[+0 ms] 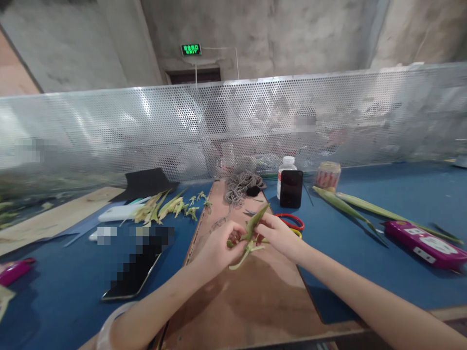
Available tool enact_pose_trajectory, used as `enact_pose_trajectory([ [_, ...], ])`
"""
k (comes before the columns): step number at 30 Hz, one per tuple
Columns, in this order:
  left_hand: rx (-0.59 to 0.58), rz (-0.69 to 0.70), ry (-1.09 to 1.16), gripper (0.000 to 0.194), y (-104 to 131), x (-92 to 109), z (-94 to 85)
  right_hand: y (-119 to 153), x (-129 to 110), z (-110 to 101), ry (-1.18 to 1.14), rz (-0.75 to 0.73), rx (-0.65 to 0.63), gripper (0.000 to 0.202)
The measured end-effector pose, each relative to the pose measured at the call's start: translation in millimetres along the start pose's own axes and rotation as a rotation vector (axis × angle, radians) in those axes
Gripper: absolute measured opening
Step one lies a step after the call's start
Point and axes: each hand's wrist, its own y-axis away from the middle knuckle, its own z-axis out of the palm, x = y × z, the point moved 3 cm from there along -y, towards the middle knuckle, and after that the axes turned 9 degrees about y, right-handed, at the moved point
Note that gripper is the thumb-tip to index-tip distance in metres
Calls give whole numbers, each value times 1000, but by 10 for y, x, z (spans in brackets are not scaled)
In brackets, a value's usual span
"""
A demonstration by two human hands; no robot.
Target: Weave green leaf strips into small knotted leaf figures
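Note:
Both hands meet over the wooden board [255, 296] in the middle of the table. My left hand [229, 240] is closed, fingers pinching the lower part of a green leaf strip [254, 219]. From the other side my right hand [274, 236] grips the same strip, its tip pointing up between the hands. Pale, thin strands [245, 256] hang below the fingers. Just behind the right hand lie scissors with red and yellow handles [295, 221], partly covered by that hand. Farther back on the board is a tangle of grey cord [239, 187].
A white bottle [288, 163] stands behind an upright dark phone [291, 189]. Long leaves [346, 209], a jar [327, 176] and a purple case [423, 245] lie right. Left are leaf pieces [171, 208] and a large phone [136, 270]. A perforated metal screen [251, 112] closes the back.

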Motion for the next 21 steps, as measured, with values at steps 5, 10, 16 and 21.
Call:
enact_pose_trajectory([
  [5,6,32,-7,10,2,24,-3,13,-21,16,7,5,-4,7],
  [10,-61,158,-85,12,3,85,5,16,-29,23,79,-7,6,4],
  [16,-73,149,-82,14,9,66,14,6,3,17,99,-1,22,12],
  [21,-65,66,-33,8,15,33,28,1,4,32,97,-32,0,14],
])
